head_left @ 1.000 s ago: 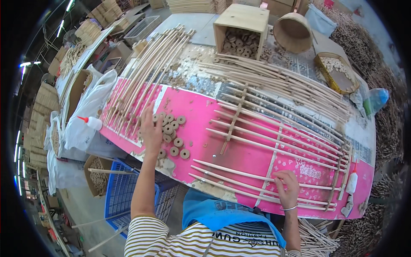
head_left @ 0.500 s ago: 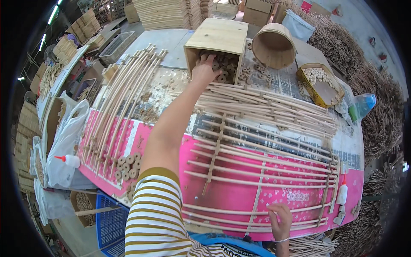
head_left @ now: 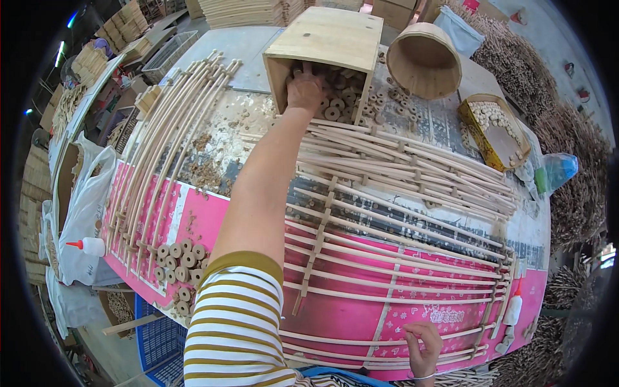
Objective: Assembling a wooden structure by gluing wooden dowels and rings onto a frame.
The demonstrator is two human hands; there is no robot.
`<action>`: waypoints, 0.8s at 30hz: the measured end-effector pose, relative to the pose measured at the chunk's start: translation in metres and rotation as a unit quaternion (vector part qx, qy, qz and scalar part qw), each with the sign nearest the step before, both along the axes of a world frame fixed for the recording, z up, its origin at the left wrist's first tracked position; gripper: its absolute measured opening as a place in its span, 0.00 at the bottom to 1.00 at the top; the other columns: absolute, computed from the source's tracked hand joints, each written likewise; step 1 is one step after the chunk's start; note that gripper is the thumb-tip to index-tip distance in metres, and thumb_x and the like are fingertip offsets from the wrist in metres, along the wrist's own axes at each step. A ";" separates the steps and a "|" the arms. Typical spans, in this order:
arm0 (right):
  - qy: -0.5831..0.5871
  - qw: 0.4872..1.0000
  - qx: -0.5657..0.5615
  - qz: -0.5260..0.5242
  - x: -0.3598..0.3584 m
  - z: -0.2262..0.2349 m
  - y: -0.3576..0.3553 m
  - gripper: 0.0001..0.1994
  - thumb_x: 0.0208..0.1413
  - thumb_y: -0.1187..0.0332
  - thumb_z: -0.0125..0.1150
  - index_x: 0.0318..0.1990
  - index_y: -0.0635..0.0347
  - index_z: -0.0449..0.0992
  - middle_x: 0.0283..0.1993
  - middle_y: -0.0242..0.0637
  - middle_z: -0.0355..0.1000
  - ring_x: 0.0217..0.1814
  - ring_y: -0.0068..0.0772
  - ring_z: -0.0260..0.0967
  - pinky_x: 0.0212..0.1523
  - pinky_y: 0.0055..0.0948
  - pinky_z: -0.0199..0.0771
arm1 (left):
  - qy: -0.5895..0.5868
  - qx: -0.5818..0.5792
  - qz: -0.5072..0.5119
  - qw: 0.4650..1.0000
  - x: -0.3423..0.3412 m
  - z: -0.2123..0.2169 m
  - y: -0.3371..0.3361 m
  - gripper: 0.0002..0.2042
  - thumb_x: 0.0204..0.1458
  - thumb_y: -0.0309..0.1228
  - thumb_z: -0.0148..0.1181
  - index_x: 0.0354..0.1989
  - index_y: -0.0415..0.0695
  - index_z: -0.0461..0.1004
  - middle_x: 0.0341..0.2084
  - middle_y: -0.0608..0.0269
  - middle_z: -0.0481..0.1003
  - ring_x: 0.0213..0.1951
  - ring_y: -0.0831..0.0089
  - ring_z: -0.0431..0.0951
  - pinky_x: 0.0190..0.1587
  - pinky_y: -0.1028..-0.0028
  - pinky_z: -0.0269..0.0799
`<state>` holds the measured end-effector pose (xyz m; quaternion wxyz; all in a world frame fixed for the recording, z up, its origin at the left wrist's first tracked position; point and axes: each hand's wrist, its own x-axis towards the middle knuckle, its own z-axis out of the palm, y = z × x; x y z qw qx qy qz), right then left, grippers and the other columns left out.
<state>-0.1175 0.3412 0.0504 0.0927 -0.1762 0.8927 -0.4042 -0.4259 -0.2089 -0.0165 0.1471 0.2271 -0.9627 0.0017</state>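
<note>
- Workshop bench (head_left: 451, 138), grey and glue-spattered at the far end, with a pink sheet (head_left: 348, 316) over the near half; bundles of cane stacked around the room's edges.
- Left hand (head_left: 305, 90): arm stretched toward 12 o'clock, hand reaching into the mouth of a wooden box (head_left: 325, 48) lying on its side. Fingers are curled down among the wooden rings (head_left: 342, 103) heaped inside; whether any are actually pinched cannot be told, as the fingertips are hidden.
- Right hand (head_left: 422, 345): at 5 o'clock, closed on the near rod of a lattice of thin rods (head_left: 400, 258), pressing it to the sheet.
- More rings: a loose cluster (head_left: 177, 258) at 8 o'clock beside a fan of bent rods (head_left: 171, 148); spilled ones just outside the box.
- Other items: round wooden tub (head_left: 422, 58) at 1 o'clock, yellow tray (head_left: 496, 132) of small pale pieces, glue bottle (head_left: 90, 246) at 9 o'clock.
- Handling advice: scoop only a small handful with a cupped palm and draw the wrist back high over the lattice, so the sleeve does not drag the rods; keep the right hand pressing down while reaching.
</note>
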 end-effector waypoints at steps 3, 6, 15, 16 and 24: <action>0.006 1.000 0.001 0.011 -0.001 -0.006 -0.001 0.07 0.55 0.79 0.69 0.40 0.63 0.85 0.38 0.41 0.81 0.41 0.36 0.77 0.42 0.31 0.74 | 0.029 -0.008 -0.006 1.000 0.003 -0.008 -0.004 0.26 0.55 0.59 0.67 0.57 0.59 0.81 0.67 0.49 0.63 0.58 0.46 0.76 0.58 0.53 0.77; -0.008 1.000 0.001 0.012 -0.003 -0.007 -0.004 0.06 0.55 0.79 0.69 0.40 0.63 0.85 0.38 0.41 0.81 0.41 0.36 0.77 0.42 0.32 0.74 | -0.003 -0.001 0.016 1.000 -0.002 0.005 0.011 0.26 0.54 0.61 0.66 0.59 0.65 0.80 0.69 0.52 0.62 0.59 0.50 0.75 0.57 0.55 0.77; -0.013 1.000 -0.018 0.004 -0.011 -0.010 -0.004 0.06 0.56 0.79 0.67 0.40 0.64 0.85 0.38 0.41 0.81 0.42 0.37 0.77 0.45 0.33 0.75 | 0.067 0.004 0.020 0.998 0.004 -0.002 0.003 0.29 0.50 0.62 0.70 0.59 0.63 0.81 0.67 0.49 0.62 0.58 0.45 0.74 0.56 0.52 0.79; -0.020 1.000 -0.022 0.004 -0.012 -0.013 -0.003 0.06 0.56 0.80 0.67 0.40 0.64 0.85 0.38 0.41 0.81 0.43 0.37 0.77 0.46 0.33 0.75 | 0.022 0.036 0.031 0.999 0.002 0.006 0.009 0.32 0.50 0.64 0.69 0.60 0.63 0.80 0.71 0.49 0.58 0.61 0.46 0.73 0.56 0.54 0.79; -0.033 0.999 -0.033 0.012 -0.019 -0.014 -0.008 0.07 0.55 0.81 0.66 0.40 0.65 0.84 0.39 0.42 0.80 0.43 0.38 0.77 0.46 0.33 0.75 | -0.091 0.179 0.029 0.979 -0.026 0.008 -0.004 0.40 0.45 0.68 0.70 0.62 0.54 0.78 0.72 0.50 0.64 0.69 0.45 0.68 0.61 0.53 0.76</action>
